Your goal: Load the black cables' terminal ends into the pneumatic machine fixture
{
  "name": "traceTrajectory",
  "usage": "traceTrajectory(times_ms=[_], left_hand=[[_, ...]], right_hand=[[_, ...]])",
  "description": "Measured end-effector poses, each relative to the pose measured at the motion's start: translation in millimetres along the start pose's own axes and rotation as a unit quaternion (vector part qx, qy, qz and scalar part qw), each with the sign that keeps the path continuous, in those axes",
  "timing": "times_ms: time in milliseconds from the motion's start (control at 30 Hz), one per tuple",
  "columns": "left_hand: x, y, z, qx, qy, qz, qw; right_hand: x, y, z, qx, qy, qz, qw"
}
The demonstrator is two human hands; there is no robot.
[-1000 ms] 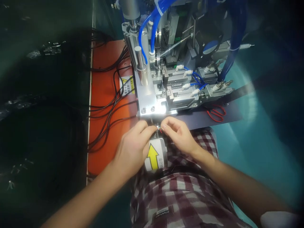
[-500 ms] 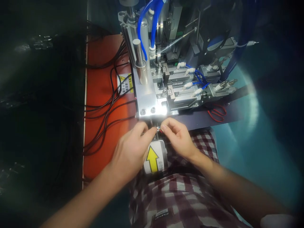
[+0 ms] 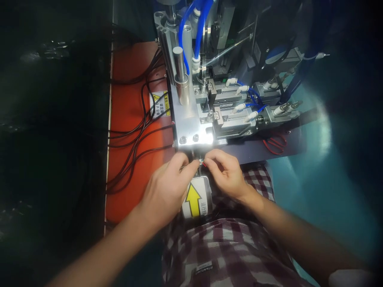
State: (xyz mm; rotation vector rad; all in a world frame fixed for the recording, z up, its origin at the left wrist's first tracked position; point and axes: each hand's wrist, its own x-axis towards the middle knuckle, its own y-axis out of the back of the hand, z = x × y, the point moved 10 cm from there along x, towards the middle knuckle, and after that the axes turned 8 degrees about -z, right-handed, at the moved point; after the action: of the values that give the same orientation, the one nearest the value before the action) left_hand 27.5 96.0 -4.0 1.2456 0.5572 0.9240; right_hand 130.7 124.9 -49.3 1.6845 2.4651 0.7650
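Observation:
My left hand (image 3: 167, 187) and my right hand (image 3: 226, 171) meet just below the front edge of a metal machine (image 3: 191, 123). Both pinch a tiny part with red wire (image 3: 201, 163) between thumb and fingertips. It is too small to name. Under my hands sits a grey cylinder with a yellow arrow label (image 3: 196, 197), partly hidden by my left hand.
An orange mat (image 3: 128, 115) with several black cables (image 3: 137, 135) lies left of the machine. Blue air hoses (image 3: 194, 24) and pneumatic cylinders (image 3: 266, 113) stand behind. Red-handled scissors (image 3: 275, 144) lie at the right. A checked shirt fills the bottom.
My hands stay pinched together at the same place under the machine edge. The camera view has shifted slightly; nothing was let go.

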Motion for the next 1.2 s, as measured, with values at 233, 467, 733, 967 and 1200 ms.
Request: traceTrajectory(times_ms=[233, 467, 733, 967, 1200], left_hand=[[1.7, 2.1, 2.4, -0.001, -0.005, 0.003, 1.0], [1.5, 2.2, 3.3, 0.003, -0.008, 0.012, 1.0], [1.4, 2.4, 2.7, 0.004, -0.011, 0.015, 1.0], [0.1, 2.3, 2.5, 0.0, -0.019, 0.018, 1.0], [0.3, 0.2, 0.9, -0.013, -0.021, 0.014, 1.0]], right_hand=[[0.1, -0.8, -1.7, -0.024, 0.002, -0.016, 1.0], [-0.8, -10.5, 21.3, 0.203, -0.17, -0.006, 0.964], [-2.2, -7.4, 20.6, 0.149, -0.167, -0.013, 0.974], [1.4, -2.5, 12.9, 0.046, -0.059, -0.043, 0.996], [-0.1, -7.7, 24.2, 0.162, -0.158, -0.044, 0.973]])
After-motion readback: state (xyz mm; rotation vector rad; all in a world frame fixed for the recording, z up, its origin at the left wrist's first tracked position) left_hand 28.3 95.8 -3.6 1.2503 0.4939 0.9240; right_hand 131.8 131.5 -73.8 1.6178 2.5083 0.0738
